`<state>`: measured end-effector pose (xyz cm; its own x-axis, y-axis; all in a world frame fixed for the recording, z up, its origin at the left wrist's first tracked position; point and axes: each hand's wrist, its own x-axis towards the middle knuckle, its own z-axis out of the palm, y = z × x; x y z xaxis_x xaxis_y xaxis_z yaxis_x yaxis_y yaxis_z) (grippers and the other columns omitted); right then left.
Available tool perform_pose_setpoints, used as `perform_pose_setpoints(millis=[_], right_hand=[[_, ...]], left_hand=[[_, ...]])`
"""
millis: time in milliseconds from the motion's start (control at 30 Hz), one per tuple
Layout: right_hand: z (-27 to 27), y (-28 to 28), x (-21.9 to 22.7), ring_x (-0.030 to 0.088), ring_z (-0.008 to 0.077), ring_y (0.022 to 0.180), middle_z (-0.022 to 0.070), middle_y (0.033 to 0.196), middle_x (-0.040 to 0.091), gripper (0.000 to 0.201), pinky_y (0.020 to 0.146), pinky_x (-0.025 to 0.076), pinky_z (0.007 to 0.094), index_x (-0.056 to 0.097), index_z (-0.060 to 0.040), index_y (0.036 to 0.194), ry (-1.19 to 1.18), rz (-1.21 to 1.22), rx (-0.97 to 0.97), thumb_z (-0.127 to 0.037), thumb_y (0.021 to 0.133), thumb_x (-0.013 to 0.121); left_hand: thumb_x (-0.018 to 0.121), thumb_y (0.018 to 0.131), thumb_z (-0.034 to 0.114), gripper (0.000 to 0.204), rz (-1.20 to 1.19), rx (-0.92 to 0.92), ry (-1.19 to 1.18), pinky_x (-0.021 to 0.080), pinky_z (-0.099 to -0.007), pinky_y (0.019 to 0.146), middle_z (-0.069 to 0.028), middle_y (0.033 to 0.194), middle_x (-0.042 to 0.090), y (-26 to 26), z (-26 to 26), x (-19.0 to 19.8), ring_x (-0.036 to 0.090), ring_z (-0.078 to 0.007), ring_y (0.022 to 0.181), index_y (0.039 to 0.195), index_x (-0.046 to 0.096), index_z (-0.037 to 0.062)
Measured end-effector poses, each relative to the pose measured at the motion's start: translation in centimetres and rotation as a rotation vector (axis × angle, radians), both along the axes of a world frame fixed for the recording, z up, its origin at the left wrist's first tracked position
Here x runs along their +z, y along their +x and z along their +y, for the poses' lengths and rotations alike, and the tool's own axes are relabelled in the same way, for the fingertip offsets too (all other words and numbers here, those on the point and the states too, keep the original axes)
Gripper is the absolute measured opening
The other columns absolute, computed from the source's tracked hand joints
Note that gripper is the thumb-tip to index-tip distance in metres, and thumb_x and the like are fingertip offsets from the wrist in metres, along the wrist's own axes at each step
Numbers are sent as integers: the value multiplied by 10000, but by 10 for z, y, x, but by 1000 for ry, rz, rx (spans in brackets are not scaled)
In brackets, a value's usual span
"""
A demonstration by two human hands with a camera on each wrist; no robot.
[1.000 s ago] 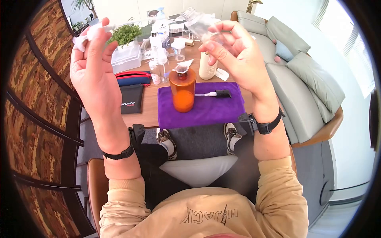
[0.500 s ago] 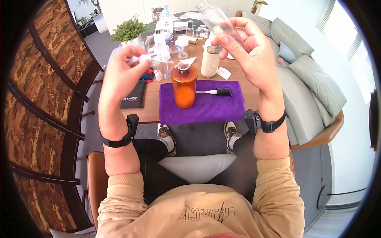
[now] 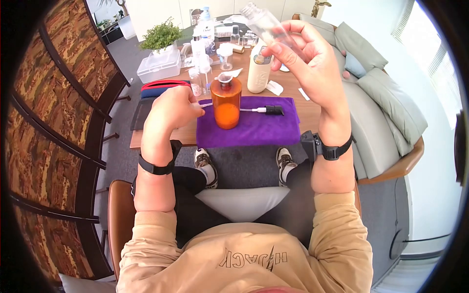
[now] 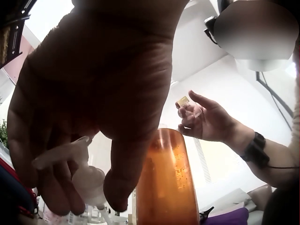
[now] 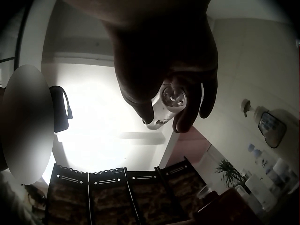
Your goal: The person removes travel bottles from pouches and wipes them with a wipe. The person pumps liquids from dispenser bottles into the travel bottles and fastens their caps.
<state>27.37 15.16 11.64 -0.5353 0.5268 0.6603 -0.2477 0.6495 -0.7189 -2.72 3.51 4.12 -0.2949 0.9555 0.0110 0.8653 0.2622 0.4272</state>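
My left hand (image 3: 171, 110) pinches a white pump head (image 4: 90, 180) between thumb and fingers, palm down. The pump's thin tube (image 3: 206, 105) points toward an amber bottle (image 3: 226, 107). My right hand (image 3: 310, 63) grips an uncapped clear bottle (image 3: 268, 25), raised and tilted with its neck up to the left; the right wrist view shows its round base (image 5: 174, 96). The amber bottle stands upright on a purple towel (image 3: 259, 136), orange in its lower part, with a small clear funnel (image 3: 225, 76) in its neck. Beside it lies a black pump (image 3: 273, 111) with a white tube.
A cream bottle (image 3: 259, 73) stands behind the towel at right, beside a crumpled white tissue (image 3: 274, 88). At left are a red-and-blue pouch (image 3: 163, 87), a clear plastic box (image 3: 155, 67) and a potted plant (image 3: 161, 36). Several bottles crowd the table's back.
My left hand has come from the upper left down and right with the pump head, turning palm down. My right hand keeps the clear bottle raised, with only a small shift.
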Motion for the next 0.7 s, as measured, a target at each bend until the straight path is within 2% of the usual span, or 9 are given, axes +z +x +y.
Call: perform_pose_setpoints(millis=[133,233,300,333,400,433,600,700], right_hand=[[-2,0,0,722,91,885,86,1107,840,447,789,594,275,666,1,1397,20,13,-1,-221,1073,881],[-3,-1,0,721,89,888,79,1100,837,441,787,591,271,671,-4,1391,30,4,-2,-219,1071,883],[-3,-1,-1,721,89,890,76,1097,835,437,786,589,269,672,-6,1388,34,-3,-5,-218,1069,884],[-3,-2,-1,721,88,895,74,1096,834,432,785,586,267,674,-10,1385,36,-8,-10,-216,1069,884],[-3,-2,-2,722,86,901,72,1095,833,426,783,584,266,676,-15,1381,38,-15,-14,-214,1068,885],[-3,-1,-1,720,85,913,71,1096,833,427,796,584,267,676,-19,1379,44,-37,-18,-216,1065,888],[3,4,-3,724,89,968,68,1093,829,417,855,591,283,695,-36,1350,58,-89,25,-227,1047,907],[5,9,-4,741,112,1040,61,1097,824,417,907,598,312,727,-52,1313,146,-187,-70,-267,1022,934]], left_hand=[[944,870,307,362,50,4,-28,646,-466,863,-211,940,830,6,-5,9,831,-356,922,1054,824,20],[966,852,311,391,-59,109,43,641,-471,895,-224,964,827,13,-8,17,825,-381,980,1049,816,8],[981,872,241,401,-22,55,110,626,-434,740,-173,931,812,10,-1,6,792,-285,797,1088,786,-35],[981,872,241,401,-22,56,110,626,-434,740,-173,931,812,9,1,-1,792,-285,797,1088,786,-35],[995,842,248,429,89,-79,133,631,-457,811,-206,962,822,11,6,-13,806,-349,880,1076,782,-42],[1010,790,246,453,80,-71,75,632,-461,840,-229,989,824,14,8,-16,812,-392,931,1062,785,-39],[1005,752,261,470,146,-85,0,638,-484,895,-227,1008,826,26,10,-28,813,-409,997,1081,801,-5],[1001,763,262,476,114,-119,-47,638,-482,908,-226,1036,828,27,8,-26,812,-404,1024,1103,795,0]])
